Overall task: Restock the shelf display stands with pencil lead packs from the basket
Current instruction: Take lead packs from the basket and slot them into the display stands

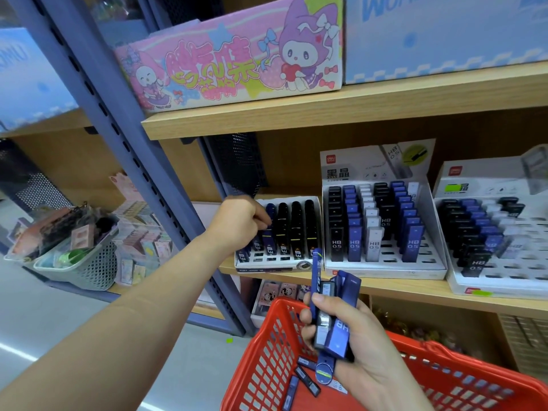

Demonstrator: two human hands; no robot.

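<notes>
Left hand (240, 222): fingers curled, tips pinching a slim blue pack (269, 235) upright in a slot of the white card display stand (278, 264). Glossy black packs (296, 226) stand just right of the fingertips.
Right hand (364, 345): thumb and fingers clamped round a fan of flat blue packs (333, 330), above the red plastic lattice basket (267, 351). Loose packs (307, 379) lie below the fingers

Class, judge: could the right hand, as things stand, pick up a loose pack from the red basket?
Probably not yet: the right hand is full, gripping a bundle of packs, though the loose packs lie just below it.
</notes>
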